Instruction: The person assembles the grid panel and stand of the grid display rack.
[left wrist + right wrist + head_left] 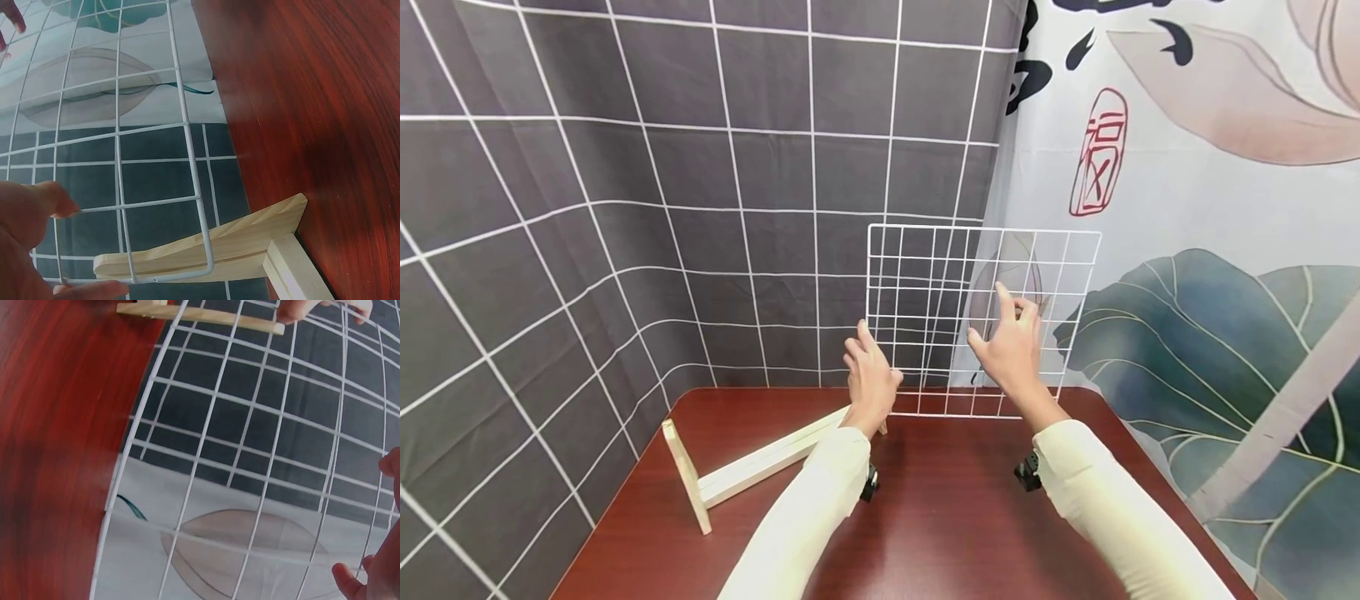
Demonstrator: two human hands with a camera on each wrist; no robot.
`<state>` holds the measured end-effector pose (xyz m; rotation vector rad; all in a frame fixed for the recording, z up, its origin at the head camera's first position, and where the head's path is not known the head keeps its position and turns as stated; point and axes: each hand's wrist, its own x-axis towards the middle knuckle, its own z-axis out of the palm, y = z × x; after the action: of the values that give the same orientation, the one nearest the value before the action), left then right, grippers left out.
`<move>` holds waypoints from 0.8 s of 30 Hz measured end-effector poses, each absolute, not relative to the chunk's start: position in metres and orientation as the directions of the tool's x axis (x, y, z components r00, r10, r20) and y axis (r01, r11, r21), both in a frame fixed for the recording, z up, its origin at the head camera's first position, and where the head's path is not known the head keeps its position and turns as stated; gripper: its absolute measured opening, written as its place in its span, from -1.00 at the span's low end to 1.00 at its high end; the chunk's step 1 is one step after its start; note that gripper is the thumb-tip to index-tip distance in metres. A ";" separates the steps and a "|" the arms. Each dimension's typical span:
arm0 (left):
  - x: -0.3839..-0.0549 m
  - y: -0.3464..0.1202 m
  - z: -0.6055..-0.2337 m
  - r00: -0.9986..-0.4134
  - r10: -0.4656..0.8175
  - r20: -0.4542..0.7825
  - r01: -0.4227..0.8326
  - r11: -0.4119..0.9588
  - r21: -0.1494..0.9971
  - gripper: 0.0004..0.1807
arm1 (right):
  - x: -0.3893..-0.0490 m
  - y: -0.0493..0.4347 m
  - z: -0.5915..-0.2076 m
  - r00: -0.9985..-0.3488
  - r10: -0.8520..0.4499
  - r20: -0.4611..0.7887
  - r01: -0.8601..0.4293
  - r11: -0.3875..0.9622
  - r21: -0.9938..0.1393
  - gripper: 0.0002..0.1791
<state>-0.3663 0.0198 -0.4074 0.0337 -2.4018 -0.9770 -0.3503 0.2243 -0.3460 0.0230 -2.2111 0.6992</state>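
A white wire grid panel [947, 414] stands upright over the far part of the table. My left hand [871, 379] grips its left edge, with thumb and a finger around the wire in the left wrist view. My right hand [1015, 346] is at the right half of the panel, index finger and thumb spread apart; whether it touches the wires is hard to tell. Behind and below the left forearm lies a pale wooden stand [767, 468], a long bar with a crosspiece at each end. Its far crosspiece [240, 244] shows beyond the panel's lower corner in the left wrist view.
The reddish-brown table [940, 517] ends at a dark gridded curtain [775, 250] on the back and left. A pale curtain with a painted lotus leaf [1262, 358] hangs at the right.
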 end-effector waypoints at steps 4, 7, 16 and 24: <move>-0.367 0.020 -0.408 -0.862 -0.213 0.461 0.167 0.738 0.654 0.25 | -0.352 0.217 -0.345 -0.694 0.209 0.689 -0.226 0.845 -0.484 -0.03; -0.367 0.020 -0.408 -0.862 -0.212 0.461 0.167 0.738 0.653 0.25 | -0.353 0.212 -0.345 -0.717 0.221 0.661 -0.207 0.839 -0.504 -0.01; -0.363 0.025 -0.405 -0.857 -0.207 0.471 0.180 0.737 0.651 0.25 | -0.359 0.199 -0.347 -0.739 0.237 0.630 -0.170 0.840 -0.515 0.01; -0.361 0.024 -0.404 -0.858 -0.195 0.475 0.183 0.748 0.638 0.24 | -0.359 0.195 -0.347 -0.729 0.265 0.631 -0.160 0.831 -0.533 -0.09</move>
<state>-0.3610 0.0238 -0.4040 0.0091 -2.4194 -0.9589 -0.3594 0.1946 -0.3473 -0.0761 -2.2700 0.7438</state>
